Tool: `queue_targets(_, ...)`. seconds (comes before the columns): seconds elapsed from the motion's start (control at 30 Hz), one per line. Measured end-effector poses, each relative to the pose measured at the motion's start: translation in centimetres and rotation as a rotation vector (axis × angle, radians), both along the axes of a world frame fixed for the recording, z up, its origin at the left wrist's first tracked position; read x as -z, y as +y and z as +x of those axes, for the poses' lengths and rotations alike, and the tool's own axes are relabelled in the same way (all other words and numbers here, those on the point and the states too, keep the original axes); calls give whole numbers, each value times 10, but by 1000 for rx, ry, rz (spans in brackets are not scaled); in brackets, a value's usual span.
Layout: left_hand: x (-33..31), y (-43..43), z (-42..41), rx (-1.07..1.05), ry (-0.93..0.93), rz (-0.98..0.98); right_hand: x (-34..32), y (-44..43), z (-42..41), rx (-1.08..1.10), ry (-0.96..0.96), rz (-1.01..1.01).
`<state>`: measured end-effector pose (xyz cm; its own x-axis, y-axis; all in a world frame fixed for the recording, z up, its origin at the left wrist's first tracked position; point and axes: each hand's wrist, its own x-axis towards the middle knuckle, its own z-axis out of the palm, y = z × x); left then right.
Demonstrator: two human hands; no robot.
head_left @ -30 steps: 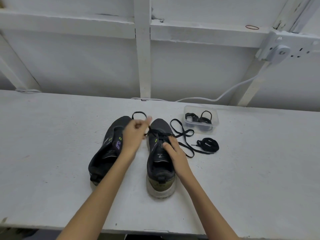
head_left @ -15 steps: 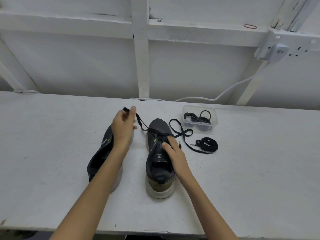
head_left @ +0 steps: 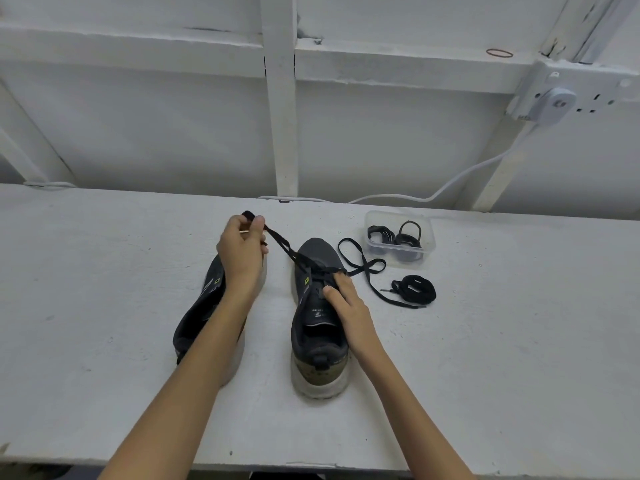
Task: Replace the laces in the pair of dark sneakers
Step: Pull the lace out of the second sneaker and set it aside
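Two dark sneakers stand side by side on the white bench. The right sneaker (head_left: 317, 327) carries a black lace (head_left: 282, 244) through its front eyelets. My left hand (head_left: 242, 251) pinches one end of that lace and holds it taut, up and to the left of the toe. My right hand (head_left: 346, 306) rests on the right sneaker's tongue, fingers pressing near the eyelets. The lace's other end loops loose on the bench to the right. The left sneaker (head_left: 201, 317) leans on its side, partly hidden by my left arm.
A coiled black lace (head_left: 414, 289) lies right of the sneakers. Behind it a clear plastic tub (head_left: 400, 239) holds more black laces. A white cable (head_left: 450, 183) runs along the back wall to a socket box (head_left: 554, 102). The bench's front edge is near my elbows.
My left hand has pulled the lace end up and leftward, away from the right sneaker, drawing it taut. My right hand has stayed on the tongue.
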<state>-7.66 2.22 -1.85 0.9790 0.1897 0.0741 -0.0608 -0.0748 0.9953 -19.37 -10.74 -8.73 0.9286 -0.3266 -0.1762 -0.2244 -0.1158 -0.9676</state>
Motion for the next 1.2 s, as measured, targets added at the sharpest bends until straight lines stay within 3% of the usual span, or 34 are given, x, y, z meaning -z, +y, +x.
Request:
queue_targets(0.13,22,-3,-9,142,106,-23,0,1,1,15,4,0)
queue_targets(0.23,44,-11,-30,305,182,154,-1,2,1,16,-3,-18)
queue_targets(0.37,54,-18,-33,342,101,364,-1,2,2,6,-15,-40)
queue_targets(0.57,35,-12,-18,197,-14,209,-1,1,1,3,14,-24)
queue_targets(0.73,51,-13,-30,276,52,193,-6,0,0,-26,0,-41)
queue_targets(0.83,56,-14,-41,347,-41,279,-14,-4,2,-15,-11,-40)
queue_targets(0.97,58,-12,-42,299,-108,317,-32,-9,11,80,-45,-294)
queue_targets(1.07,57,-14,-42,284,-85,302,-47,-16,25,-34,16,-606)
queue_targets(1.2,59,-16,-43,248,-85,301,-49,-16,42,-85,45,-765)
